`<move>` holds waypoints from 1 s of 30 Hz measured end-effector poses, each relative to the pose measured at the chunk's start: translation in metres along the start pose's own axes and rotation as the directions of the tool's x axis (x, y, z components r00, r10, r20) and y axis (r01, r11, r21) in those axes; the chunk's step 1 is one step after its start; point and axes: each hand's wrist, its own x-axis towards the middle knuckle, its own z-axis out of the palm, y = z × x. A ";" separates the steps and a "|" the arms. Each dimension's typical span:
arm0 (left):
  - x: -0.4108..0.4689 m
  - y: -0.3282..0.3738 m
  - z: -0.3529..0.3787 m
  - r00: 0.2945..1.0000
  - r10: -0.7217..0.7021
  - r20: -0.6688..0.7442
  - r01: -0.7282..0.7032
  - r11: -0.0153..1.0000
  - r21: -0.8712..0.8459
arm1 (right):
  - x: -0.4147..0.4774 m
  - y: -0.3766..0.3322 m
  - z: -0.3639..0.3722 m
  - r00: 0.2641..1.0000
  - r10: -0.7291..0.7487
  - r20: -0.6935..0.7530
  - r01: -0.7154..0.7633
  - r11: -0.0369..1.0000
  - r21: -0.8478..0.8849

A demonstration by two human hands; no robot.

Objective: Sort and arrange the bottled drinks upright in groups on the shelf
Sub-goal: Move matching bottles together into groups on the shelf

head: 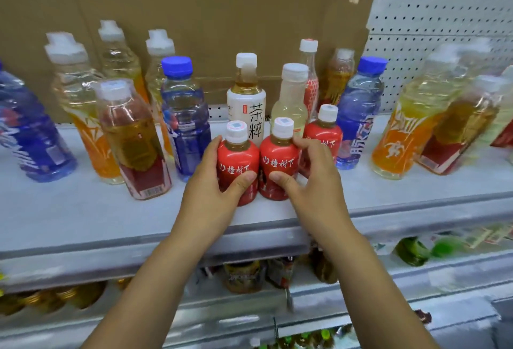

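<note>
Two small red-labelled bottles stand upright side by side near the front of the white shelf (pixel 83 215). My left hand (pixel 211 190) grips the left red bottle (pixel 237 158), thumb across its label. My right hand (pixel 311 182) grips the right red bottle (pixel 279 160) the same way. A third red bottle (pixel 323 132) stands just behind them on the right. Behind them stand a white-labelled tea bottle (pixel 247 104) and a pale cloudy bottle (pixel 291 99).
Blue-capped bottles (pixel 186 115) (pixel 358 115), orange-labelled yellow drinks (pixel 80 104) (pixel 408 126) and amber bottles with dark red labels (pixel 133 137) (pixel 458 129) stand on both sides. Brown cardboard (pixel 222 10) and white pegboard (pixel 444 15) back the shelf. A lower shelf holds more bottles (pixel 244 276).
</note>
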 end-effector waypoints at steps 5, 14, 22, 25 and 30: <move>0.004 0.027 -0.015 0.997 0.024 -0.072 -0.020 0.998 0.054 | 0.018 -0.017 -0.023 0.991 -0.124 -0.057 0.124 0.992 -0.001; 0.092 0.098 -0.034 0.986 0.146 -0.086 -0.127 0.973 0.191 | 0.107 -0.053 -0.050 0.994 -0.112 0.015 0.112 0.994 -0.019; 0.115 0.091 -0.025 0.987 0.125 -0.099 -0.111 0.984 0.137 | 0.125 -0.049 -0.040 0.999 -0.002 0.051 0.004 0.999 -0.039; 0.111 0.090 -0.025 0.978 0.152 -0.144 -0.140 0.986 0.091 | 0.124 -0.053 -0.040 1.000 -0.007 0.023 0.008 0.999 -0.033; 0.107 0.110 -0.040 0.911 0.280 -0.303 -0.303 0.953 -0.029 | 0.123 -0.085 -0.055 0.982 -0.159 -0.106 0.163 0.986 0.038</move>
